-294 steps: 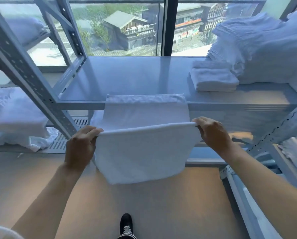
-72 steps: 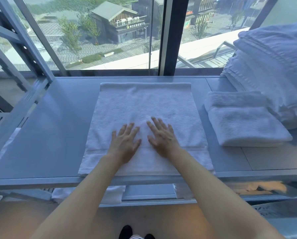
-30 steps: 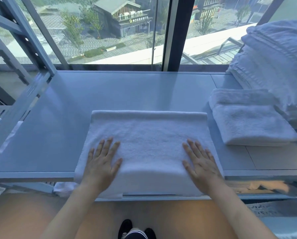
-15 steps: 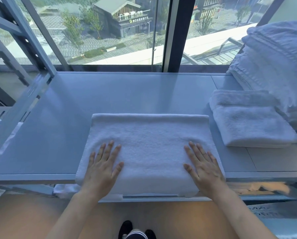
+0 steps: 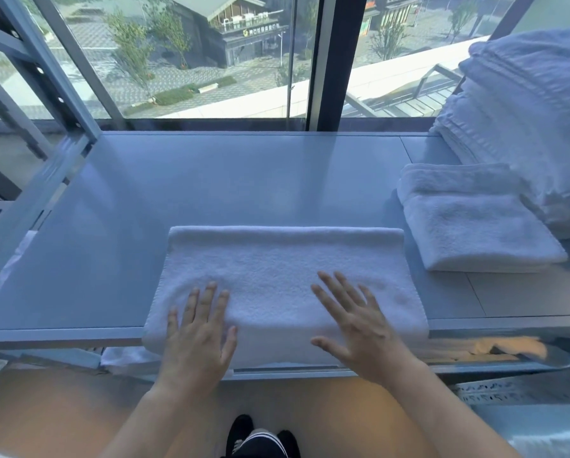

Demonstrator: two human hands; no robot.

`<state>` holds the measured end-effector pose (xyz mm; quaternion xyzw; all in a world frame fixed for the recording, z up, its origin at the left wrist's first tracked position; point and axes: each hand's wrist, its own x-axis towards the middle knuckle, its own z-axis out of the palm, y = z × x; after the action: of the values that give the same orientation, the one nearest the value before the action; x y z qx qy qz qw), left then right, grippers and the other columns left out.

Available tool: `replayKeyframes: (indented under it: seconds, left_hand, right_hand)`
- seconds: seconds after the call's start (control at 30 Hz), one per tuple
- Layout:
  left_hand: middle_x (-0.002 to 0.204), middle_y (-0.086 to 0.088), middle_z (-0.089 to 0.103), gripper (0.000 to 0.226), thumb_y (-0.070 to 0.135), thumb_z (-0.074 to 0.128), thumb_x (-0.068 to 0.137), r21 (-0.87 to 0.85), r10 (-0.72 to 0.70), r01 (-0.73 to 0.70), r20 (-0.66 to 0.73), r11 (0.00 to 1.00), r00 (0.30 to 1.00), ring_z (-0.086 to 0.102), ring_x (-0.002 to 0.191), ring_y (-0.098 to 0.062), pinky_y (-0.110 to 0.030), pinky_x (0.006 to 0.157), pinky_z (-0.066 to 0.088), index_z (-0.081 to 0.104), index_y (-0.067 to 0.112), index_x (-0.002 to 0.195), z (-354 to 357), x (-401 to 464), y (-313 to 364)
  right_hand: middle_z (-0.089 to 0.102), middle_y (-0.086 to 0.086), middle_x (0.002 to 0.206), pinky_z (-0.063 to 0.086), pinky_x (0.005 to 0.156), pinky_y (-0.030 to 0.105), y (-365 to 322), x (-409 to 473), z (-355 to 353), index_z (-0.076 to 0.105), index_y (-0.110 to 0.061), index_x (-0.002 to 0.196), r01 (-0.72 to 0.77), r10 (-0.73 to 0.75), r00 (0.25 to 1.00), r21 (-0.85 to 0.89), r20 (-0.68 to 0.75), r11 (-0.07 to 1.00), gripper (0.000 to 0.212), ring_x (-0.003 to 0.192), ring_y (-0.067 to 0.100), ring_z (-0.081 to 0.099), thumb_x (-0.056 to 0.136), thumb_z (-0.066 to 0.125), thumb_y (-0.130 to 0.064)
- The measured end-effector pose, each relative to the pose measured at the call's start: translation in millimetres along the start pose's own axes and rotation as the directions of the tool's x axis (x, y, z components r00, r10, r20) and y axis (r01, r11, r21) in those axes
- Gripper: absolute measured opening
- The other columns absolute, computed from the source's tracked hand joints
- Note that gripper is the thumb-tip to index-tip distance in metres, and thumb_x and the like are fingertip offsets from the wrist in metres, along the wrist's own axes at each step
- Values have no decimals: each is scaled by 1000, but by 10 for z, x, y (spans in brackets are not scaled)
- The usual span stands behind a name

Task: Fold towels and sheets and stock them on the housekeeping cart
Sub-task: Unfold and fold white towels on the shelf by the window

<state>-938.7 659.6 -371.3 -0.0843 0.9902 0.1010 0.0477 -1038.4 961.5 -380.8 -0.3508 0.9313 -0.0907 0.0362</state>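
Observation:
A white towel (image 5: 283, 269), folded into a wide rectangle, lies at the front edge of the grey metal shelf (image 5: 244, 180); its near edge hangs a little over the rim. My left hand (image 5: 197, 338) lies flat on the towel's near left part, fingers straight and spread. My right hand (image 5: 359, 328) is spread flat over the near right part, and I cannot tell whether it touches or hovers just above. A second folded white towel (image 5: 475, 223) lies on the shelf to the right.
A tall stack of white linen (image 5: 525, 120) fills the shelf's far right corner. Slanted metal frame posts (image 5: 48, 81) rise at the left. A window runs behind the shelf. More white linen (image 5: 124, 358) shows on the lower level. My shoes (image 5: 260, 438) stand on the floor below.
Both hands have slid inward along the folded towel, the right one farther toward the middle. Earlier the towel lay open longer and was folded toward me.

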Motion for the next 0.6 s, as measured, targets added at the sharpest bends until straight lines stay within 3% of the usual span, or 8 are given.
replayKeyframes:
  seconds: [0.07, 0.17, 0.23, 0.3, 0.4, 0.6]
  left_hand:
    - [171, -3, 16, 72, 44, 25, 93, -42, 105, -106, -21, 994, 994, 13, 159, -25, -63, 122, 21, 33, 16, 160, 6, 67, 144]
    - [173, 7, -4, 70, 52, 24, 101, -12, 297, -297, -1, 955, 955, -6, 159, -16, -58, 127, 11, 14, 24, 165, 97, 204, 179]
    - [172, 8, -6, 75, 66, 19, 102, 49, 318, -319, 22, 947, 948, -7, 159, -15, -52, 128, 6, 6, 28, 165, 129, 250, 53]
    - [173, 6, 3, 80, 72, 27, 100, 103, 343, -341, 3, 934, 939, 2, 160, -17, -52, 127, 12, 12, 28, 165, 140, 238, -126]
    - [173, 5, 6, 88, 76, 37, 96, 131, 340, -335, -11, 933, 940, 8, 159, -19, -53, 125, 18, 15, 27, 165, 117, 183, -459]
    - [174, 2, 4, 94, 74, 41, 93, 210, 368, -358, -9, 910, 930, 6, 160, -23, -55, 125, 21, 10, 23, 166, 110, 163, -690]
  right_hand:
    - [-14, -10, 171, 6, 127, 53, -96, 155, 87, -3, -33, 165, 44, -37, 994, -61, 101, 997, 91, 157, 15, -17, 95, 36, -77]
    - [-12, -9, 172, 4, 127, 51, -99, 228, 146, -5, -34, 164, 65, -53, 992, -112, 110, 992, 93, 158, 16, -15, 93, 36, -79]
    - [-8, -9, 172, 4, 126, 48, -17, 158, 154, -3, -34, 164, 75, -65, 994, -113, 91, 991, 92, 159, 16, -10, 94, 36, -78]
    - [-8, -9, 172, 6, 125, 47, 165, 29, 140, -3, -33, 164, 45, -37, 997, -123, 69, 991, 92, 159, 17, -8, 94, 36, -78]
    - [-8, -9, 172, 12, 125, 48, 510, -204, 28, -2, -32, 165, -8, 17, 998, -139, 64, 990, 94, 159, 16, -6, 94, 34, -81]
    - [-2, -4, 173, 17, 125, 48, 736, -342, -34, 5, -25, 166, 61, -51, 997, -190, 56, 980, 90, 159, 20, 1, 98, 40, -72]
